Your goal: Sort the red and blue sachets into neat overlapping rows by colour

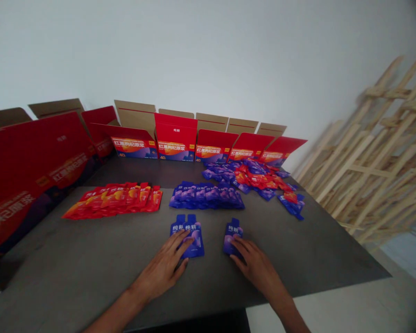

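Under the left hand (161, 270) lie two blue sachets (196, 240), side by side, with their narrow tops pointing away from the person. The fingers of this hand are spread and rest flat over the lower part of the sachets, and the palm is down. So the grip is wide open, only a touch from above, and it does not close around anything. Under the right hand (254, 270) lies one blue sachet (233, 233), and the fingers touch its lower part in the same flat way. This hand is also open and not pinching. The two hands stand apart, and both are on the dark table (90, 259).

Straight ahead of the left hand is a neat row of blue sachets (206, 196), very near to the two sachets but not touching them. Left of this row, ahead of the left hand, lies a row of red sachets (113, 201), overlapped like roof tiles. Farther ahead of the right hand is a loose heap of mixed blue and red sachets (253, 178), and a small blue group (291, 206) lies just beside it.

Behind all of these, open red cartons (175, 138) stand along the far table edge. Left of the left hand, a large red carton (34, 171) stands tilted along the table side. Far right of the right hand, wooden frames (364, 148) lean against the wall (194, 51).
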`<state>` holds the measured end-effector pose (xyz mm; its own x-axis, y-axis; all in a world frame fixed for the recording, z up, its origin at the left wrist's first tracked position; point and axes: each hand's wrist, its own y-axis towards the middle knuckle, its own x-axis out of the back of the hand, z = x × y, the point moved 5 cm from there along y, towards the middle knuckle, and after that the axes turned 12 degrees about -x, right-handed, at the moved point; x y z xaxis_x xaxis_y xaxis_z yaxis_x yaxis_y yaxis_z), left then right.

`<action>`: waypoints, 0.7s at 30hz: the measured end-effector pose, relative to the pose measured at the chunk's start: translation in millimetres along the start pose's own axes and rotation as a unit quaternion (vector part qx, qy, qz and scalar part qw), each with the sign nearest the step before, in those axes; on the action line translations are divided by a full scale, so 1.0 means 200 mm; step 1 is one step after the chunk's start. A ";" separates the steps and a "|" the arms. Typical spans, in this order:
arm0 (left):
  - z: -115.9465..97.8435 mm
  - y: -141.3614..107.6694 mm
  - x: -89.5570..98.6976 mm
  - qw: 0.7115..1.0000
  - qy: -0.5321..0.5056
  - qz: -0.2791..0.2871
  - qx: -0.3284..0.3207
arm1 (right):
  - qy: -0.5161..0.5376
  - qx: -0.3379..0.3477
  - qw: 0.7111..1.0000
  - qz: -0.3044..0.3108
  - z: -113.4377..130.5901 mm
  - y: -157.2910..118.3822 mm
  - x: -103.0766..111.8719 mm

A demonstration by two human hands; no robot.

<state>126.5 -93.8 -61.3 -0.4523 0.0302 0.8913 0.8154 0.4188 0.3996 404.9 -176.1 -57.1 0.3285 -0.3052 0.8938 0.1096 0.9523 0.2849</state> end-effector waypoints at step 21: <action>-0.01 0.00 -0.01 1.000 0.010 0.007 -0.009 | 0.056 0.119 0.988 0.081 0.36 0.16 -0.12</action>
<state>128.6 -95.5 -62.1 -0.4327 0.0175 0.9014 0.8281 0.4029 0.3897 333.1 -137.4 -44.7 0.4276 -0.1352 0.8938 -0.1713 0.9587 0.2270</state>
